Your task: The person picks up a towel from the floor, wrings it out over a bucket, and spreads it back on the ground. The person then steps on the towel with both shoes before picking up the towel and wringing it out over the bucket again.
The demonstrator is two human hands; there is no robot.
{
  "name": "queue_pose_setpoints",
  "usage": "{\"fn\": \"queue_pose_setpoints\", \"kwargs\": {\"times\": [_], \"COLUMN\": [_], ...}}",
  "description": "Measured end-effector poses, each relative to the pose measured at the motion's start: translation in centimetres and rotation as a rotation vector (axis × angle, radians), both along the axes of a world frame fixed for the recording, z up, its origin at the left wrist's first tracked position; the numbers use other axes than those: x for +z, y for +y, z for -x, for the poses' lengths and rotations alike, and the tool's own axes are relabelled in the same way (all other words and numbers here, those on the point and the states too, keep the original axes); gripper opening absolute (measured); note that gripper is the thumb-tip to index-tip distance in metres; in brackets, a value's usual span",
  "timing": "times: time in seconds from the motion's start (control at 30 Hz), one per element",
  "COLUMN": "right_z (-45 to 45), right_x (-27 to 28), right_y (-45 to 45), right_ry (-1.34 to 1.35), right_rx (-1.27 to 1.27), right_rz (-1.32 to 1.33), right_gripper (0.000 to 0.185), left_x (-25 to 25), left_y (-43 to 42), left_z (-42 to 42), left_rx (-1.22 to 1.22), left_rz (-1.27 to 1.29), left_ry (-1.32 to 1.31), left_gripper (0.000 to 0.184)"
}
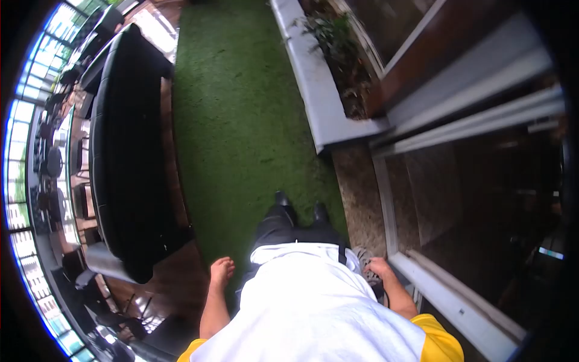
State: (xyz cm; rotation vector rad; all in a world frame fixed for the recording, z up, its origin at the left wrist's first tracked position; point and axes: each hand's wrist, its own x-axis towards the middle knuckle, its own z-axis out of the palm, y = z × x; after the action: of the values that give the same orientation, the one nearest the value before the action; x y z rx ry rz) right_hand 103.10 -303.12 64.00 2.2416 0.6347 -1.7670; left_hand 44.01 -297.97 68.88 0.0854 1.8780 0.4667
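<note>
My left hand (223,271) hangs beside my white shirt (313,301), over the green carpet's edge. Its fingers are curled in, and nothing shows in them. On the other side, my right hand (378,267) is at hip height with its fingers bent round. A grey-and-white mottled thing (360,256) shows right at those fingers, between the hand and my dark trousers (289,228). Its kind is too small and blurred to tell.
Green carpet (241,102) runs ahead under my feet. A long black padded sofa (129,157) lines the left, with tables and chairs behind it. To the right stand a white-edged planter (304,78) with plants and a framed glass door (458,199).
</note>
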Motion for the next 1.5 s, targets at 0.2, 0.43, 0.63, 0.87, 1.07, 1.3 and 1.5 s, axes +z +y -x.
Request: {"fn": "queue_pose_setpoints", "kwargs": {"times": [0.2, 0.43, 0.63, 0.87, 1.07, 1.3, 1.5], "right_z": [3.4, 11.8, 20.2, 27.4, 27.1, 33.0, 44.0], "right_x": [-0.3, -1.3, -0.2, -3.9, -13.7, -3.0, 5.9], "right_y": [12.0, 25.2, 38.2, 56.4, 72.7, 100.2, 122.8], "right_ry": [-0.133, -0.133, -0.035, 0.065, 0.121, -0.151, 0.183], "right_rx": [0.349, 0.457, 0.345, 0.313, 0.641, 0.484, -0.07], "right_rz": [-0.001, 0.018, -0.054, -0.025, -0.154, -0.3, -0.594], "right_gripper": [0.076, 0.065, 0.069, 0.078, 0.075, 0.074, 0.077], "left_x": [-2.6, -2.5, -3.3, -5.5, -1.9, 3.3, 6.0], "left_y": [4.8, 13.5, 22.1, 37.4, 52.5, 73.7, 99.2], "left_z": [4.8, 14.8, 22.4, 25.5, 25.9, 29.7, 30.1], "left_rx": [0.163, 0.321, 0.314, 0.317, 0.409, 0.336, 0.159], "left_rz": [0.018, -0.081, -0.063, -0.005, -0.002, -0.123, -0.544], "left_ry": [0.051, 0.021, 0.045, 0.039, 0.064, 0.195, 0.152], "left_gripper": [0.03, 0.032, 0.029, 0.031, 0.029, 0.028, 0.03]}}
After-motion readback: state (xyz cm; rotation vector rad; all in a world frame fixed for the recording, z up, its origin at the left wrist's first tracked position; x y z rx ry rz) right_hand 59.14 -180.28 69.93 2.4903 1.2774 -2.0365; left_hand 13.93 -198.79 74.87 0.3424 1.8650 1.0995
